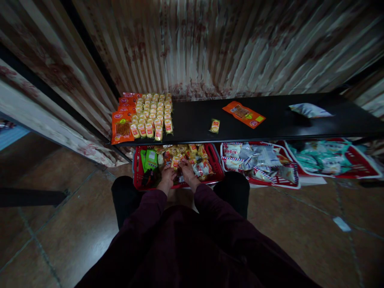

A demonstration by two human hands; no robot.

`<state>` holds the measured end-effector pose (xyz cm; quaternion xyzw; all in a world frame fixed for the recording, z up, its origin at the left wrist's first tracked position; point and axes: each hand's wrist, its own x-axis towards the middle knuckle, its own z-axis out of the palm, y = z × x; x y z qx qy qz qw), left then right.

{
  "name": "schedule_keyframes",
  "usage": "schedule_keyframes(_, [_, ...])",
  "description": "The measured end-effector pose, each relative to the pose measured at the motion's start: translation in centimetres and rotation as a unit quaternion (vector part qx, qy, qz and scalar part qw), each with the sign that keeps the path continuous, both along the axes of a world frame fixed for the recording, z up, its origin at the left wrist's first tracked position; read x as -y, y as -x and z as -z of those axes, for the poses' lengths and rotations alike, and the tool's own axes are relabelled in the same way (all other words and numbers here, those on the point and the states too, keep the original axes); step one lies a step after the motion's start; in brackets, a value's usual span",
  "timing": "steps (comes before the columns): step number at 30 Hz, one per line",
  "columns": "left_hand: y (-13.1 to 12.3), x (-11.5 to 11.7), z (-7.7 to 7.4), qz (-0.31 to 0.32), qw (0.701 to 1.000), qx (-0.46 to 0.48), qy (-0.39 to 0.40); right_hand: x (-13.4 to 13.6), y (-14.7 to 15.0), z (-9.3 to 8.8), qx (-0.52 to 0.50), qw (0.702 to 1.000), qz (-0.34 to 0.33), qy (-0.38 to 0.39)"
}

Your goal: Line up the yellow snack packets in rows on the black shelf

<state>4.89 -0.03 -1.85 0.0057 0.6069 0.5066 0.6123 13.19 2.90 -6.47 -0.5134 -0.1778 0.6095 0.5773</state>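
Observation:
I crouch before a red basket (137,172) on the floor, filled with small yellow and green snack packets. My left hand (167,177) and my right hand (187,171) both reach into the basket's near side, fingers curled down among the packets. What they grip is too small to make out. Above the basket a low black shelf (285,120) carries rows of small yellow snack packets (151,116) and a stack of orange packets (122,126) at its left end.
A single yellow packet (215,125), an orange packet (243,114) and a white bag (309,110) lie further right on the shelf. Two more red baskets (279,182) (357,170) of wrapped goods stand under it. A corrugated wall rises behind. Brown tiled floor surrounds me.

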Motion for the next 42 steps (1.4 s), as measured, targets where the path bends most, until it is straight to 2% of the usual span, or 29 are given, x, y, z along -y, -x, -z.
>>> schedule_keyframes(9, [-0.6, 0.0, -0.9, 0.006, 0.999, -0.052, -0.013, 0.8, -0.2, -0.1, 0.065, 0.997, -0.022, -0.041])
schedule_keyframes(15, [-1.0, -0.2, -1.1, 0.019, 0.994, -0.104, -0.028, 0.6, -0.1, -0.3, 0.063, 0.998, 0.006, -0.024])
schedule_keyframes(24, [-1.8, -0.8, -0.8, 0.002, 0.984, -0.165, -0.069, 0.5, -0.3, -0.9, 0.044, 0.998, 0.025, -0.029])
schedule_keyframes(34, [-2.0, -1.2, -0.4, 0.029, 0.964, -0.242, -0.101, 0.5, -0.5, -2.0, 0.007, 0.999, 0.033, 0.004])
schedule_keyframes(42, [-2.0, -1.7, 0.2, 0.024, 0.949, -0.289, -0.125, 0.3, -0.5, -1.9, 0.014, 0.999, 0.031, -0.007])
